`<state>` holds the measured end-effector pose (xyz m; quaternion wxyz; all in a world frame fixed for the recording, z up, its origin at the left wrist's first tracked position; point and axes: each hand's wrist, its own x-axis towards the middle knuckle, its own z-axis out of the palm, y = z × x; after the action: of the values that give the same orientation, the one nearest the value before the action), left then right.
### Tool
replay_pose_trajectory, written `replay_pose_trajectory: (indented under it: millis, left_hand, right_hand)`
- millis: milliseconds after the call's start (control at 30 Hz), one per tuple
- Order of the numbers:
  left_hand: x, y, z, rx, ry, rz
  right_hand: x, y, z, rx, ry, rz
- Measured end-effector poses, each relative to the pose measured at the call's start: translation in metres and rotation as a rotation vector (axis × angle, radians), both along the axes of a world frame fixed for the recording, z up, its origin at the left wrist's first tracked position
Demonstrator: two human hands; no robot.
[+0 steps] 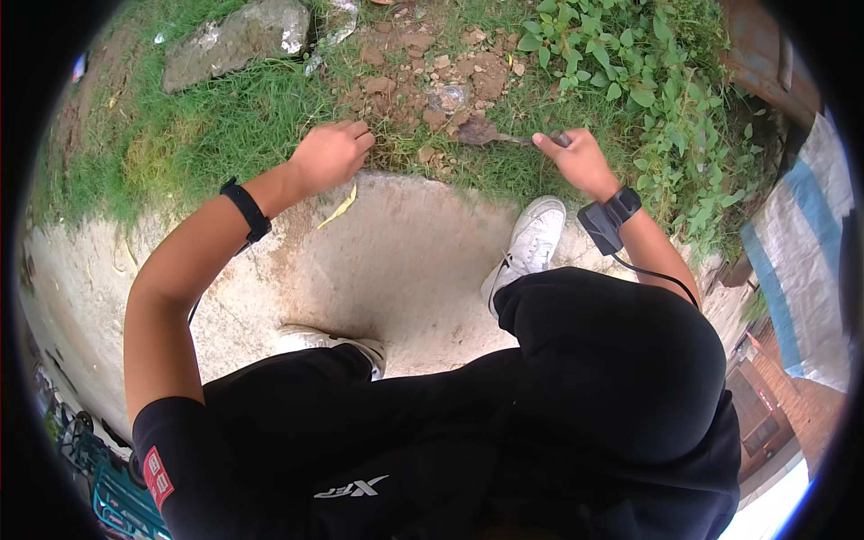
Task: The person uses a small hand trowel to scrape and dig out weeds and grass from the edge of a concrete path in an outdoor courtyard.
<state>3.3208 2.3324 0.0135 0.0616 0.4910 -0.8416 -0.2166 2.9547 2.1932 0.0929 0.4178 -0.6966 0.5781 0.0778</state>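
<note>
My right hand (582,162) is closed around the handle of a small hand trowel (478,131). Its soil-stained blade points left and rests against the loose earth at the edge of the grass. Curled downward, my left hand (335,154) is over the grass (270,128) beside the concrete edge. Its fingertips are hidden, so whether it grips any stems does not show. Between and beyond both hands lies a patch of broken brown soil (398,67) with clods and small stones. A scrap of clear plastic (447,98) sits in that soil, just beyond the blade.
A concrete slab (405,270) lies under my white shoes (533,236), with a yellow leaf (339,208) on it. A large flat stone (236,44) rests at far left. Leafy weeds (634,61) grow at right, near a blue-and-white striped sheet (803,250).
</note>
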Motion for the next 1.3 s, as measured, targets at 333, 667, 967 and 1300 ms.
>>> replay_pose_trajectory:
  millis: [333, 667, 967, 1300]
  left_hand:
    - [0.001, 0.005, 0.005, -0.041, 0.045, -0.031]
    - [0.000, 0.016, 0.047, -0.088, 0.153, -0.026]
    - [0.016, 0.079, 0.063, 0.023, 0.176, -0.015]
    - [0.012, 0.077, 0.059, 0.071, 0.230, -0.049]
  right_hand:
    - [-0.011, -0.027, 0.028, 0.035, -0.220, -0.382]
    - [-0.050, -0.061, 0.073, -0.631, 0.121, 0.724]
    - [0.039, -0.048, -0.024, -0.469, 0.050, 1.088]
    - [-0.003, 0.013, -0.040, -0.198, 0.038, 0.583]
